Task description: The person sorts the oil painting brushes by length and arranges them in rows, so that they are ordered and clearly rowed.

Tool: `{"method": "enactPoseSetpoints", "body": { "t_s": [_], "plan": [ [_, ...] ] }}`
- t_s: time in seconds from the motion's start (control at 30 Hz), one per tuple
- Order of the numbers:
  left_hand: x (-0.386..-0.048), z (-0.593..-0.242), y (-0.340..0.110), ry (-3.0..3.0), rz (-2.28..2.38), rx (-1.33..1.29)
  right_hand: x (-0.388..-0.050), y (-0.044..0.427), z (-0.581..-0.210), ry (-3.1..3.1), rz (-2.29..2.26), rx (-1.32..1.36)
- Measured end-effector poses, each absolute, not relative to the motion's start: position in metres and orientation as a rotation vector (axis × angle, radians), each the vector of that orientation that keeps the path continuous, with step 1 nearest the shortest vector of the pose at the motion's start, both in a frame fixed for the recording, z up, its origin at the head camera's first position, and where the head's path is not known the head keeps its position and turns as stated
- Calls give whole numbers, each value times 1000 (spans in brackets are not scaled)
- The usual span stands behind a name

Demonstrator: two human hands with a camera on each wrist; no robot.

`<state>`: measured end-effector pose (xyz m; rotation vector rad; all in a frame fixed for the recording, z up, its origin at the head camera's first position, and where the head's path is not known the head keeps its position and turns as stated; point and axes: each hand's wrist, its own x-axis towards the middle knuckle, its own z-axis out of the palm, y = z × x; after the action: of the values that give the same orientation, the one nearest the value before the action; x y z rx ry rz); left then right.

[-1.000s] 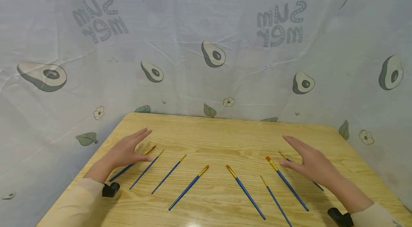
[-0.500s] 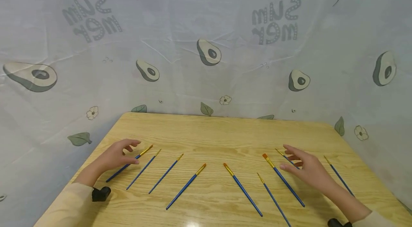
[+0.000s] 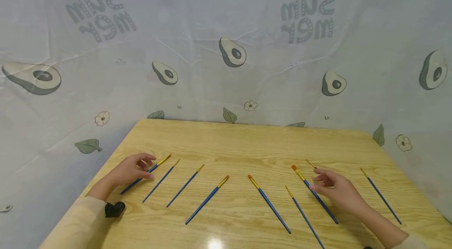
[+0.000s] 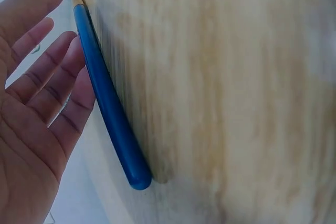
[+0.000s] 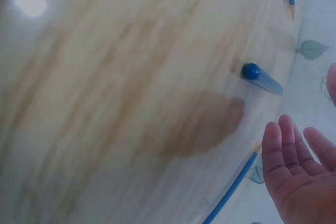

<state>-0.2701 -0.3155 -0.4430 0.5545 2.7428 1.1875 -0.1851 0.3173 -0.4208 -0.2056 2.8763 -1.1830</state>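
Paintbrushes (image 3: 207,199) with slim blue handles and gold-coloured metal collars number nine in the head view, all lying on a pale yellow wood-grain table (image 3: 233,147): four left of centre, five right. Two hands show. At lower left, the left hand (image 3: 132,168) hangs over the outermost brush, fingers loosely bent, thumb apart from them. At lower right, the right hand (image 3: 337,192) is also loosely bent, hiding most of one brush, with its thumb tip over another; contact cannot be told. Bristles on the left four point to the upper right, those on the right five to the upper left.

Left wrist view: one brush slants from upper left to lower centre, its rounded handle end lowest. Behind it, at the left edge, the fingers are extended and spread; whether they touch it cannot be told.

Right wrist view: three brushes show in part, at upper right, right of centre and bottom centre. The hand, at lower right, has nearly straight fingers pointing up, apart from them.
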Motion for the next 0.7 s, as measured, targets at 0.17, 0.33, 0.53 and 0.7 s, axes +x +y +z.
{"method": "enactPoseSetpoints", "body": {
  "t_s": [0.17, 0.33, 0.53, 0.7],
  "plan": [
    [-275, -444, -314, 2718, 1206, 581, -185, 319, -425, 2836, -1200, -197],
    [-276, -446, -313, 2647, 1247, 626, -186, 321, -428, 2748, -1243, -180],
    [-276, -449, -314, 2623, 1270, 620, -189, 319, -432, 2675, -1298, -168],
    [-275, -450, -317, 2658, 1228, 582, -192, 315, -436, 2673, -1306, -179]
  ]
}}
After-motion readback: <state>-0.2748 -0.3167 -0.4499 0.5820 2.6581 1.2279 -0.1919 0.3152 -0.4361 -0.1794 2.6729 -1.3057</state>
